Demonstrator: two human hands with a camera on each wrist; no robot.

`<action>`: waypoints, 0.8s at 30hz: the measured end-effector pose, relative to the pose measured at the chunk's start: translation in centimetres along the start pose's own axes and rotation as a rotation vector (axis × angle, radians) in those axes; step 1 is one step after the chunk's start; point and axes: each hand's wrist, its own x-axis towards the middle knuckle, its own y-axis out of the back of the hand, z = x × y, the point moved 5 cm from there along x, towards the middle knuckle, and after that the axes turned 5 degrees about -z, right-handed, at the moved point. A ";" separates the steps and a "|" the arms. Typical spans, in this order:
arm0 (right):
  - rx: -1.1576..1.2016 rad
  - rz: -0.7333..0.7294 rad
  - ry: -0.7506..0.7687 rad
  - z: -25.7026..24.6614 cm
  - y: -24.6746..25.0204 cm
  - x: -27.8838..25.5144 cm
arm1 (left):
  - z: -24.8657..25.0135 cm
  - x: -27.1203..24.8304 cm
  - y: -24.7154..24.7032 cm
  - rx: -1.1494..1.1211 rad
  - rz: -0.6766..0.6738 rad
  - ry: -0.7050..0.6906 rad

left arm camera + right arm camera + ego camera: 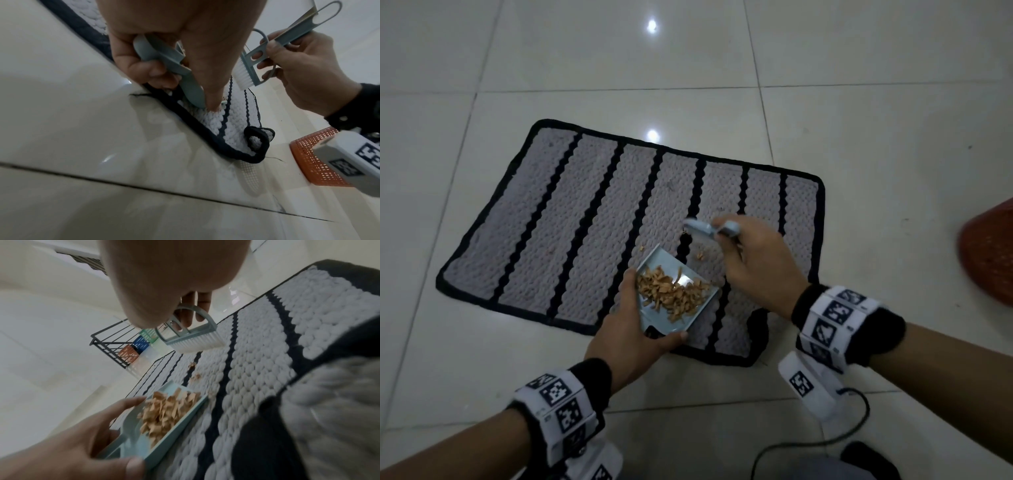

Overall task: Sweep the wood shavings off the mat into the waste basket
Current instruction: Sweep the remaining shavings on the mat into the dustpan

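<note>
Gathering the last stray wood shavings near the mat's front edge, the right hand clenched the brush while the left hand gripped the loaded dustpan, which likely needed a few more strokes before tipping into the waste basket beyond the mat's right edge.

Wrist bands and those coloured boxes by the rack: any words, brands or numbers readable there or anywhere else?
No readable text anywhere.
Wrist bands: black-and-white square marker patterns only, no letters or numbers.
Coloured boxes in the right wrist view: print too blurred to read.
Dustpan, brush, basket: no label visible.
</note>
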 end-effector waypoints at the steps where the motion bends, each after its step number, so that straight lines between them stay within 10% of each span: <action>1: -0.018 0.029 -0.017 0.6 0.2 0.8 | 0.0 0.0 0.0 0.005 -0.001 0.001; 15: -0.122 -0.299 0.115 -2.8 -4.9 -3.2 | -0.2 0.2 0.1 0.006 0.012 -0.023; 24: 0.134 -0.079 -0.088 -1.3 -0.5 0.8 | -0.8 -0.6 1.5 -0.015 0.008 -0.019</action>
